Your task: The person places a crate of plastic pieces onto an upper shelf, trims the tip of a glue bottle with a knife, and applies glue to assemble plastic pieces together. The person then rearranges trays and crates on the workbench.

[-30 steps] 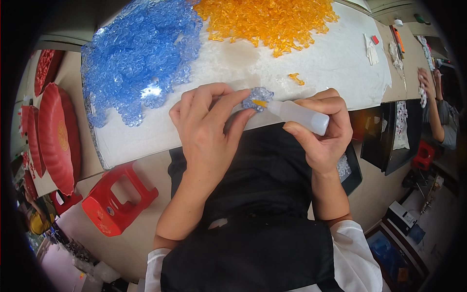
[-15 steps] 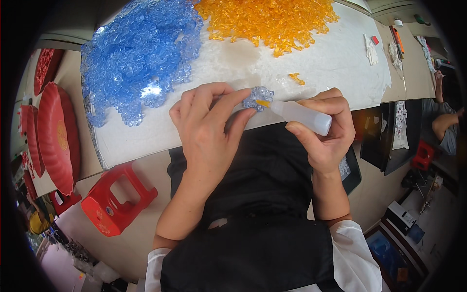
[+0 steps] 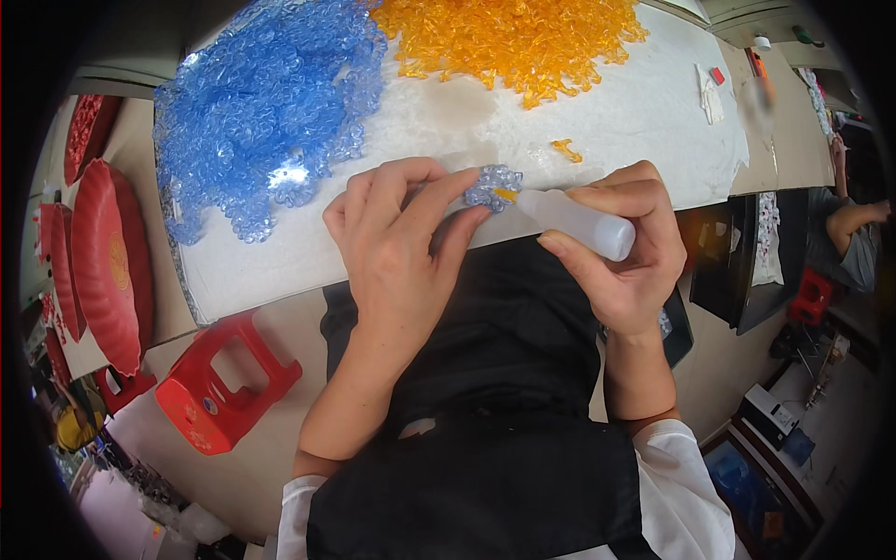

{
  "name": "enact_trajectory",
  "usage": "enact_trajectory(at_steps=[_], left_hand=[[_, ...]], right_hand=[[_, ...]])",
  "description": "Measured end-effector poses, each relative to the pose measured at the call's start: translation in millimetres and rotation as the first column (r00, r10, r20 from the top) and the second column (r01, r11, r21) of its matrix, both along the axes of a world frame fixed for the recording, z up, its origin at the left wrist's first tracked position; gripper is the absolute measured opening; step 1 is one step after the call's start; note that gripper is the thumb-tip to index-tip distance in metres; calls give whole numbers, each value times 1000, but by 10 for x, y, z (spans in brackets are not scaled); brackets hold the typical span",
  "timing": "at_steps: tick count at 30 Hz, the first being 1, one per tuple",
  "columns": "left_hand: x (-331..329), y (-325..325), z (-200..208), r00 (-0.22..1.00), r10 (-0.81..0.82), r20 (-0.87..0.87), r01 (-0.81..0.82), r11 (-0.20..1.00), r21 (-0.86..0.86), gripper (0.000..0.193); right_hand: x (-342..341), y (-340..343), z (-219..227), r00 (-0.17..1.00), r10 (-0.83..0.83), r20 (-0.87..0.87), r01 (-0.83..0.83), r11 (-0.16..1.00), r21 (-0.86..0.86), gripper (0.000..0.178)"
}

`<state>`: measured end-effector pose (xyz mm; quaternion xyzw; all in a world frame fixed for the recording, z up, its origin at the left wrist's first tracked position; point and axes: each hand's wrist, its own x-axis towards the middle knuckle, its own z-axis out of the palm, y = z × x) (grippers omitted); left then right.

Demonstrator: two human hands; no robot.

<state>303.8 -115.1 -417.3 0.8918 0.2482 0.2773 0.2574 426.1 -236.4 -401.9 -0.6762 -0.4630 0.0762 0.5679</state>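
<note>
Between the thumb and forefinger of my left hand [image 3: 397,233] is a small, clear bluish flower-like cluster of plastic pieces [image 3: 493,188], held at the table's near edge. My right hand [image 3: 625,243] is closed around a translucent squeeze bottle [image 3: 583,224]. The bottle lies tilted, its yellow nozzle [image 3: 506,195] pointing left onto the cluster. A single orange plastic piece [image 3: 567,150] lies just beyond the bottle. Farther off are a heap of blue clear pieces [image 3: 271,112] on the left and a heap of orange pieces [image 3: 513,42] in the middle.
The white-covered table [image 3: 653,121] spans the area ahead. Red scalloped trays [image 3: 117,266] stand at the left, with a red stool [image 3: 224,383] below. At the right are a black bin [image 3: 751,266] and another person's leg [image 3: 854,229].
My right hand and the bottle have shifted very slightly, the nozzle staying over the cluster. My left hand has hardly moved.
</note>
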Motion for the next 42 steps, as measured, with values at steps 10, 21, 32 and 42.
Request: enact_trajectory(at_steps=[10, 21, 32, 42], left_hand=[[95, 98, 117, 1000, -11, -13, 11, 1000, -29, 25], [444, -22, 467, 949, -313, -44, 315, 930, 186, 15], [-262, 185, 251, 961, 158, 229, -139, 986, -97, 9], [-350, 119, 144, 959, 125, 256, -92, 986, -136, 14]], right_hand=[[270, -164, 22, 762, 98, -640, 150, 935, 321, 34], [265, -281, -63, 883, -137, -449, 164, 986, 21, 22], [421, 44, 150, 966, -54, 252, 146, 921, -362, 21], [419, 155, 140, 993, -1, 119, 55, 893, -447, 15]])
